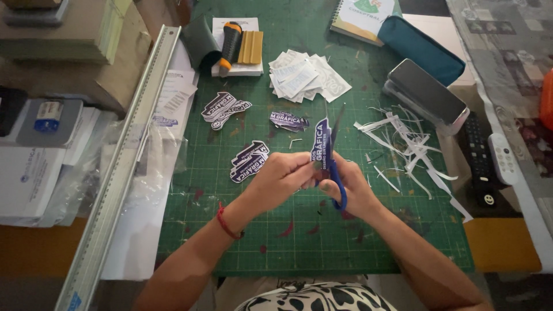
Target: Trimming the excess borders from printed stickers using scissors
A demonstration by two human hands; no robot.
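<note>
Above mat centre (288,242), sticker (320,144), scissors (335,173)

Above a green cutting mat (276,242), the left hand (280,177) pinches a purple sticker (320,141) upright at its fingertips, while the right hand (351,187) works blue-handled scissors (336,167), blades open just beside the sticker's edge. Cut stickers (249,162) lie just beyond the left fingers; white paper trimmings (403,141) scatter past the right fingers. A metal ruler (124,167) runs well to the left.
</note>
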